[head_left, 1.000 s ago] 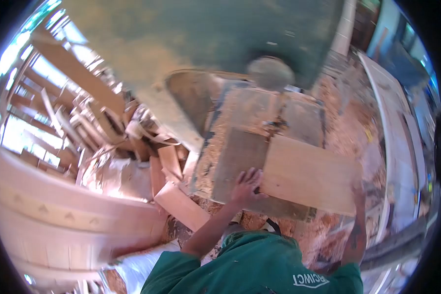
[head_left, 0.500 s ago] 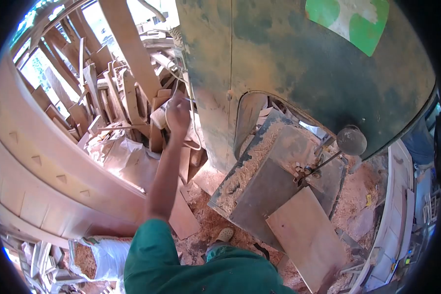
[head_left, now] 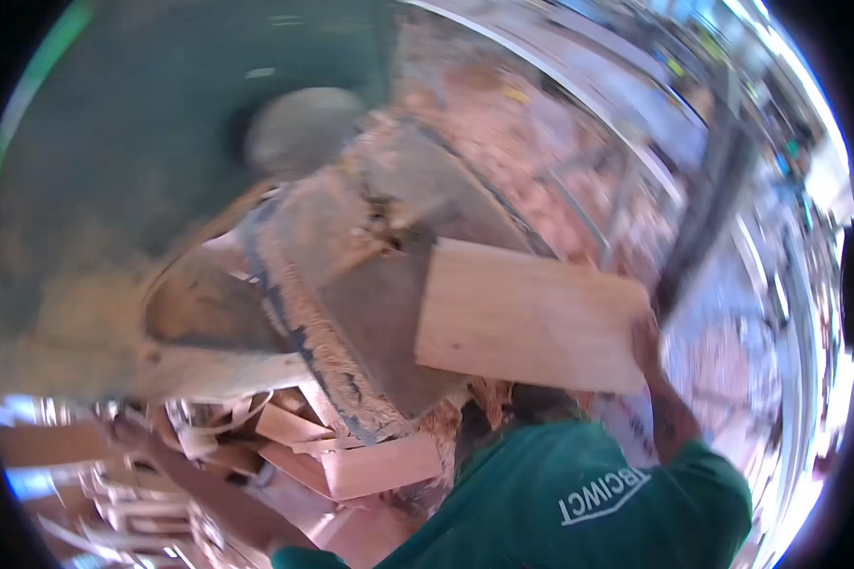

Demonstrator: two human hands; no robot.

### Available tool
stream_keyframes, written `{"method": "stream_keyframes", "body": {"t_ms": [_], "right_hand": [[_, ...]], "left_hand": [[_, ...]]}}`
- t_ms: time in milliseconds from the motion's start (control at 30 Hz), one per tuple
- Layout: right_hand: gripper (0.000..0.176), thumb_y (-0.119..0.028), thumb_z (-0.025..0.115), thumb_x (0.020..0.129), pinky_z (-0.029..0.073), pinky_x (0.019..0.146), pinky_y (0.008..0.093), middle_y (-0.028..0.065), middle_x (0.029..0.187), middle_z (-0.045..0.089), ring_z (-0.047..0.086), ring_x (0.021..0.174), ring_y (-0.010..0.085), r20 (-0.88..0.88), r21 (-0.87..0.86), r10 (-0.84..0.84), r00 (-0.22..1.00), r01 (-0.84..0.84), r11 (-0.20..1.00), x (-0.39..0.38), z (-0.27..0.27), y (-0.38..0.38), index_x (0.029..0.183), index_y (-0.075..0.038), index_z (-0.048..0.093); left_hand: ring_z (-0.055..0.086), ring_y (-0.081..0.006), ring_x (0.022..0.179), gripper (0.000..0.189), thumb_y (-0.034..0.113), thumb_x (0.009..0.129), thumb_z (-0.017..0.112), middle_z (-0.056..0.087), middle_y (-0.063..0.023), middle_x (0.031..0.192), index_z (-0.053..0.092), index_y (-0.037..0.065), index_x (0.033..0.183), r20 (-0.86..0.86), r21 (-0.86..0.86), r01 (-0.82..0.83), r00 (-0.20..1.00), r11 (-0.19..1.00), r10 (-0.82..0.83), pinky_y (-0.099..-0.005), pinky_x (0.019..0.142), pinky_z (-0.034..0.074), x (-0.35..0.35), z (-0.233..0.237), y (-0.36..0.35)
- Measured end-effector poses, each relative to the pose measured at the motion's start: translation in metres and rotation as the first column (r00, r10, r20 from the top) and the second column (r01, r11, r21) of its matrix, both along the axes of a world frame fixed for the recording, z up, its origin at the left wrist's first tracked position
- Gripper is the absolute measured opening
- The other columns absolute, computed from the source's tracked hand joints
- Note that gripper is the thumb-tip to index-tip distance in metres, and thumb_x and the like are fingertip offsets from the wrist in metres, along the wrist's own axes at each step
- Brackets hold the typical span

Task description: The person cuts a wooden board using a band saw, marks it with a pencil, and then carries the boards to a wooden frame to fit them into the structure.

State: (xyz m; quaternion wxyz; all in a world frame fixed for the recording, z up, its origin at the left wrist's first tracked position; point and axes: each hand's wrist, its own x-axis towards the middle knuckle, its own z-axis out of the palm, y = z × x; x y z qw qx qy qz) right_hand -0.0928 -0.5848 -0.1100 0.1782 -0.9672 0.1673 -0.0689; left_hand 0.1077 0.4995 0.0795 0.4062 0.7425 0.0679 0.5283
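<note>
At the right, my right hand [head_left: 646, 343] grips the outer edge of a flat, pale wooden board [head_left: 531, 318]. The board's other end lies over the dark metal machine table [head_left: 380, 313], which carries sawdust along one side. My left hand [head_left: 125, 432] is stretched out at the lower left, close to the side of the large green machine [head_left: 95, 209]. Motion blur smears its fingers, so what they touch cannot be made out. A round knob-like part [head_left: 306, 131] stands out from the machine above the table.
Wooden offcuts [head_left: 380, 467] lie below the table, with more stacked wood [head_left: 142, 503] at the lower left. Pinkish sawdust [head_left: 503, 123] covers the floor beyond the table. A dark, blurred post-like shape [head_left: 712, 199] stands at the right.
The view has swung right, and the machine table now appears further left. My right hand has come clearly into view on the board. My left hand now appears at the lower left.
</note>
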Motion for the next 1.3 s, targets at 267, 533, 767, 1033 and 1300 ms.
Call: {"method": "stream_keyframes", "body": {"t_ms": [267, 533, 767, 1033, 1300], "right_hand": [[0.035, -0.03, 0.064, 0.089, 0.047, 0.064, 0.0323, 0.0096, 0.092, 0.063, 0.057, 0.08, 0.0147, 0.051, 0.647, -0.596, 0.801, 0.428, 0.631, -0.036, 0.048, 0.125, 0.107, 0.0, 0.061], [0.037, -0.024, 0.048, 0.096, 0.048, 0.063, 0.0318, 0.001, 0.1, 0.065, 0.062, 0.077, 0.0177, 0.09, 0.989, -0.568, 0.818, -0.139, -0.044, -0.169, -0.047, 0.223, 0.13, -0.009, 0.051], [0.062, -0.052, 0.068, 0.079, 0.049, 0.083, 0.0363, 0.0172, 0.1, 0.067, 0.064, 0.095, 0.0252, -0.276, 0.916, -0.85, 0.45, 0.39, -0.091, -0.273, 0.081, 0.29, 0.105, 0.004, 0.064], [0.08, -0.059, 0.067, 0.077, 0.044, 0.095, 0.0388, 0.0159, 0.118, 0.061, 0.055, 0.113, 0.025, 0.107, 0.968, -0.846, 0.522, 0.139, 0.208, -0.402, 0.153, 0.318, 0.129, 0.0, 0.049], [0.063, -0.032, 0.073, 0.081, 0.043, 0.093, 0.037, 0.0103, 0.12, 0.058, 0.055, 0.109, 0.0233, 0.027, 0.989, -0.967, 0.254, -0.147, -0.011, -0.388, 0.14, 0.367, 0.128, 0.002, 0.048]], "left_hand": [[0.059, -0.0202, 0.094, 0.034, 0.028, 0.099, 0.042, 0.06, -0.0119, 0.109, 0.06, -0.001, 0.106, -0.798, -0.153, 0.665, 0.354, 0.731, -0.488, -0.0328, 0.081, 0.049, -0.086, -0.132, -0.36], [0.047, -0.0306, 0.122, 0.061, 0.037, 0.087, 0.062, 0.05, -0.0144, 0.133, 0.042, 0.005, 0.135, 0.236, -0.938, -0.276, -0.071, -0.209, -0.969, -0.0473, 0.103, 0.037, -0.167, -0.136, -0.609], [0.038, -0.0312, 0.128, 0.067, 0.025, 0.081, 0.066, 0.041, -0.015, 0.139, 0.037, 0.002, 0.137, 0.066, -0.92, 0.262, -0.632, -0.292, -0.773, -0.0483, 0.107, 0.034, -0.202, -0.128, -0.642], [0.039, -0.0279, 0.128, 0.062, 0.045, 0.093, 0.049, 0.04, -0.0119, 0.142, 0.038, 0.005, 0.139, 0.265, -0.917, 0.117, -0.536, -0.381, -0.801, -0.0458, 0.108, 0.031, -0.256, -0.007, -0.766], [0.037, -0.0299, 0.13, 0.068, 0.053, 0.092, 0.047, 0.038, -0.0119, 0.144, 0.034, 0.007, 0.14, 0.136, -0.924, 0.163, -0.705, -0.346, -0.696, -0.049, 0.109, 0.029, -0.316, 0.026, -0.822]]}}
